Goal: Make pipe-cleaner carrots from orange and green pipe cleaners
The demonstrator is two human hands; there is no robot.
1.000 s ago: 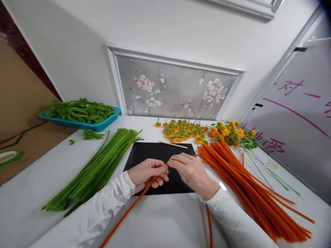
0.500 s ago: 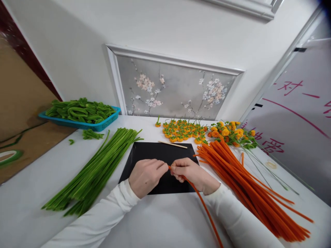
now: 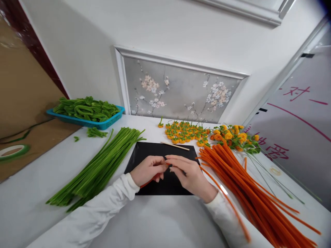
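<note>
My left hand [image 3: 148, 169] and my right hand [image 3: 186, 174] meet over a black mat [image 3: 144, 155], fingertips pinched together on one orange pipe cleaner [image 3: 234, 210]. A short orange stretch shows under my left palm. The long end runs to the right over my right wrist and blurs toward the lower right. Both hands are closed on it.
A pile of orange pipe cleaners [image 3: 248, 186] lies right of the mat, a bundle of green ones [image 3: 103, 165] left. Small orange flowers [image 3: 184, 132], yellow flowers with wire stems [image 3: 236, 136] and a thin wooden stick [image 3: 174, 146] sit behind. A blue basket [image 3: 85, 121] of green loops stands far left.
The pipe cleaner's long end has swung from the lower left, past the middle, to the right over my right wrist. My hands stayed together on the mat.
</note>
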